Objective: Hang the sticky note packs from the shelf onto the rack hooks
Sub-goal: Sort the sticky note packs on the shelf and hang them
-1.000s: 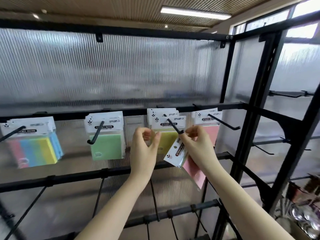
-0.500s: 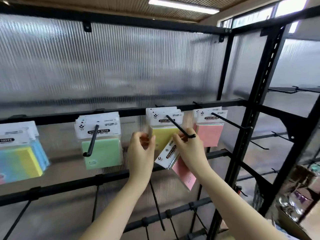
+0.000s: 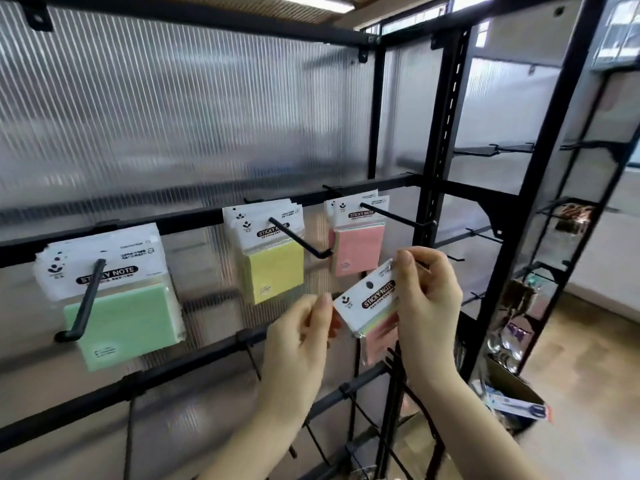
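Observation:
My right hand (image 3: pixel 427 299) grips a pink sticky note pack (image 3: pixel 370 306) by its white header card, tilted, below the pink packs (image 3: pixel 358 237) hanging on the rightmost hook (image 3: pixel 398 218). The pack's hang hole faces me. Just left of the pack is my left hand (image 3: pixel 299 337), its thumb and fingertips near the pack's left corner; whether they touch it I cannot tell. Yellow packs (image 3: pixel 272 258) hang on the middle hook (image 3: pixel 299 239). Green packs (image 3: pixel 117 306) hang on the left hook (image 3: pixel 83 303).
The black rack frame has an upright post (image 3: pixel 440 168) right of the pink packs. Bare hooks stick out on the lower rail (image 3: pixel 194 362) and on the side panel. A cardboard box (image 3: pixel 512 396) with items sits on the floor at the right.
The view swung right and closer. My right hand carried the pink pack from the tip of the middle hook rightward, to below the rightmost hook. My left hand followed.

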